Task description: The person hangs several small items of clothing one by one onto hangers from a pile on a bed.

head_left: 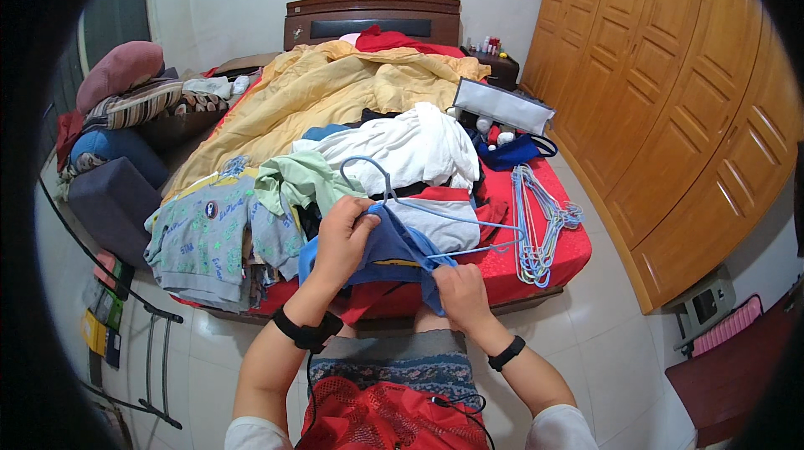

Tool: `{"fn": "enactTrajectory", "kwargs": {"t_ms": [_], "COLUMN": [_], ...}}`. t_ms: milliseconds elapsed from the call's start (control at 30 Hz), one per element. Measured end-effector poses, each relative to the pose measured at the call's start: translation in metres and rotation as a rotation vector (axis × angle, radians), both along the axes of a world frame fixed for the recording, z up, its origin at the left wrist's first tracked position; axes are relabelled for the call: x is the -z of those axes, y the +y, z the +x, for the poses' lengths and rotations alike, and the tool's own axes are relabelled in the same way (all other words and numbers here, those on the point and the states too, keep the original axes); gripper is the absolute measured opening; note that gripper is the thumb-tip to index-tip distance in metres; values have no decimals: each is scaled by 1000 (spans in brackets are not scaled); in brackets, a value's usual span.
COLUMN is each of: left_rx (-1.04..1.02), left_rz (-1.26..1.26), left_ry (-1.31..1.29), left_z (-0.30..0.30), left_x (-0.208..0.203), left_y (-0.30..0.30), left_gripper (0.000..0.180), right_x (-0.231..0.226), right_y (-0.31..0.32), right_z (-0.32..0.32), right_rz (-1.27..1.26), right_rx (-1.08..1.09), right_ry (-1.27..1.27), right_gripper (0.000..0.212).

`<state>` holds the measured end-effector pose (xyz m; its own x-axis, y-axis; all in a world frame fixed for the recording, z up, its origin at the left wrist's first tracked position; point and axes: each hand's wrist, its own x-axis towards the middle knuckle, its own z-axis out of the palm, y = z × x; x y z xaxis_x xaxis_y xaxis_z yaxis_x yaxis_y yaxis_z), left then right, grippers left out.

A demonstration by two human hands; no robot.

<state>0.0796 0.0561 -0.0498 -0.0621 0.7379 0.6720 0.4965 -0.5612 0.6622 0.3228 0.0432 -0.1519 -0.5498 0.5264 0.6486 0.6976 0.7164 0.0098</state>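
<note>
A blue garment [394, 242] is stretched between my two hands above the front edge of the bed. A light blue clothes hanger [452, 217] is partly inside it: one arm goes under the cloth, while the other arm sticks out to the right and the hook points up. My left hand [342, 236] is closed on the garment beside the hanger's neck; whether its fingers also grip the hanger is hidden. My right hand [463, 293] pinches the garment's right edge, just below the hanger's lower bar.
Several hangers [536, 232] lie bunched on the red sheet [574, 253] at the right. Grey printed clothes [205, 232] lie at the left, with a light green garment [310, 182] and white clothes [410, 144] behind my hands. Wooden wardrobes [662, 90] line the right side.
</note>
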Motion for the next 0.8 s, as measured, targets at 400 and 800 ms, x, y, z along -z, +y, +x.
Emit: {"fn": "enactTrajectory", "kwargs": {"t_ms": [400,800], "left_rx": [40,37], "left_rz": [-24,20], "left_ry": [-35,125], "left_z": [-26,-26], "left_x": [11,15], "left_y": [-2,-9], "left_gripper": [15,17], "right_x": [-27,-53], "right_y": [2,9], "right_z": [55,95], "right_rz": [79,-44], "right_rx": [63,120], "right_ry": [-141,49], "right_gripper": [21,24]}}
